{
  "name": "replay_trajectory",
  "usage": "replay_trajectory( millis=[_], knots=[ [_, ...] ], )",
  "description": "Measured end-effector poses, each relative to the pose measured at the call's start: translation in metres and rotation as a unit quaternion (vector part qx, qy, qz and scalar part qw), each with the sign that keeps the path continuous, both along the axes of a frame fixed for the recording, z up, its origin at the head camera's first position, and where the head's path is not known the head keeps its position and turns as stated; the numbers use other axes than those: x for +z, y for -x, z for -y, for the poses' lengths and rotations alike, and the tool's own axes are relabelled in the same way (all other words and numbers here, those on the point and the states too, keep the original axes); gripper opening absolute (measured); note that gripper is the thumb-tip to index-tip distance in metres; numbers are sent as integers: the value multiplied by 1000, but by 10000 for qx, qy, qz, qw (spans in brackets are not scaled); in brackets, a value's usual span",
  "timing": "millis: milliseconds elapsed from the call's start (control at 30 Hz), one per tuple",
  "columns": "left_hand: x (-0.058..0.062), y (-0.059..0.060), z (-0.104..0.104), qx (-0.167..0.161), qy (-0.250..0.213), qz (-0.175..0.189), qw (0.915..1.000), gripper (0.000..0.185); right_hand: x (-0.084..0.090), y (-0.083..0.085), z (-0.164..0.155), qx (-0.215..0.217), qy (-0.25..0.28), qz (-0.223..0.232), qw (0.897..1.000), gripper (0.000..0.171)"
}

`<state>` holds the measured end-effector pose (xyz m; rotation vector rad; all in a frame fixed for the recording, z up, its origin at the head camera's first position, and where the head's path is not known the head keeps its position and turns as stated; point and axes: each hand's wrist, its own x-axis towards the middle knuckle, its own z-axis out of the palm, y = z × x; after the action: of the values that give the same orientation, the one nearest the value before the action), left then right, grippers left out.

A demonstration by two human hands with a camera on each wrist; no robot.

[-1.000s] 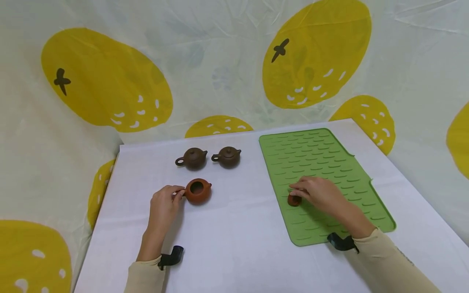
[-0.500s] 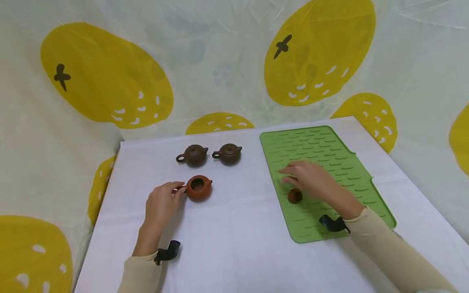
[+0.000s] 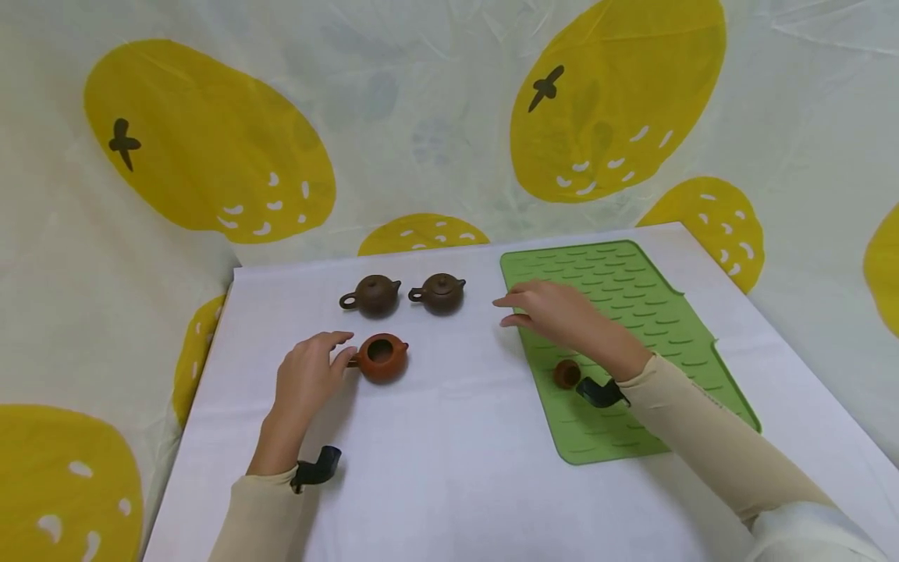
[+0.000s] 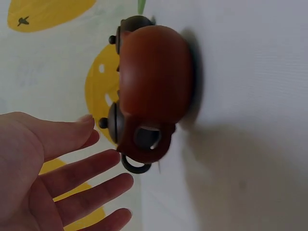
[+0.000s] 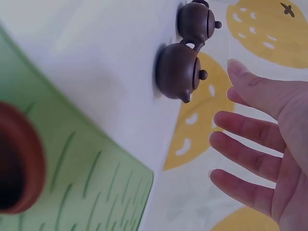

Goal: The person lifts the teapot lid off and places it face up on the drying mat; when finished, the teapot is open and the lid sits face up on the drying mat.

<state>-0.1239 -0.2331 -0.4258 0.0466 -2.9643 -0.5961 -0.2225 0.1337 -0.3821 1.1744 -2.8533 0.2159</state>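
Observation:
My left hand [image 3: 303,378] is beside the handle of a reddish clay teapot [image 3: 393,367] that stands without a lid, its round mouth showing. In the left wrist view the thumb and fingers are spread apart, and the handle of the teapot [image 4: 156,74] is free of them. My right hand [image 3: 565,316] hovers over the left edge of a green mat [image 3: 653,336], fingers loosely extended and holding nothing. Below its wrist, a small reddish clay cup [image 3: 562,375] rests on the mat.
Two dark brown lidded teapots, a left one [image 3: 375,298] and a right one [image 3: 444,297], stand side by side behind the reddish one. A white cloth [image 3: 456,468] covers the table. Behind it hangs a curtain [image 3: 435,101] with yellow fruit prints.
My right hand has let go of the cup, leaving it on the mat, and moved up and left. My left fingers have loosened from the teapot's handle.

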Motion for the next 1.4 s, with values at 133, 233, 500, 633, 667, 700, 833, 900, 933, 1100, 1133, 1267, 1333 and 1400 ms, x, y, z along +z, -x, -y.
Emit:
replay_trajectory(
  millis=[133, 233, 500, 633, 667, 700, 833, 900, 933, 1100, 1133, 1267, 1333, 1400],
  knots=[
    [10, 7, -5, -89, 13, -3, 10000, 34, 1, 10, 15, 185, -15, -93, 9998, 35],
    [17, 15, -11, -200, -12, -61, 9998, 34, -1, 18, 25, 267, -65, -148, 9995, 35],
    [27, 36, -29, -428, -77, -284, 9986, 32, -14, 42, 51, 421, -184, -136, 9989, 42],
    [31, 48, -38, -445, -192, -431, 9979, 30, -19, 49, 62, 422, -163, -40, 9990, 43],
    [32, 51, -40, -467, -222, -483, 9975, 30, -20, 50, 64, 417, -157, -12, 9990, 43],
    [33, 54, -42, -492, -257, -517, 9971, 29, -21, 51, 66, 393, -147, 28, 9991, 43],
    [36, 68, -49, -626, -339, -565, 9959, 26, -26, 56, 73, 348, -134, 124, 9992, 45],
    [36, 75, -53, -673, -326, -512, 9959, 25, -29, 58, 75, 330, -120, 131, 9993, 46],
    [35, 78, -55, -681, -314, -484, 9960, 25, -30, 59, 76, 326, -107, 129, 9993, 46],
    [30, 93, -64, -606, -238, -235, 9976, 26, -37, 62, 80, 279, -69, 122, 9995, 46],
    [28, 96, -65, -589, -226, -183, 9978, 26, -38, 63, 80, 263, -76, 128, 9995, 45],
    [25, 106, -69, -565, -183, -84, 9982, 27, -39, 66, 83, 242, -109, 167, 9995, 44],
    [24, 110, -71, -563, -172, -68, 9982, 26, -38, 67, 85, 242, -102, 180, 9995, 44],
    [23, 113, -73, -547, -174, -58, 9983, 25, -38, 68, 87, 239, -114, 175, 9995, 44]
  ],
)
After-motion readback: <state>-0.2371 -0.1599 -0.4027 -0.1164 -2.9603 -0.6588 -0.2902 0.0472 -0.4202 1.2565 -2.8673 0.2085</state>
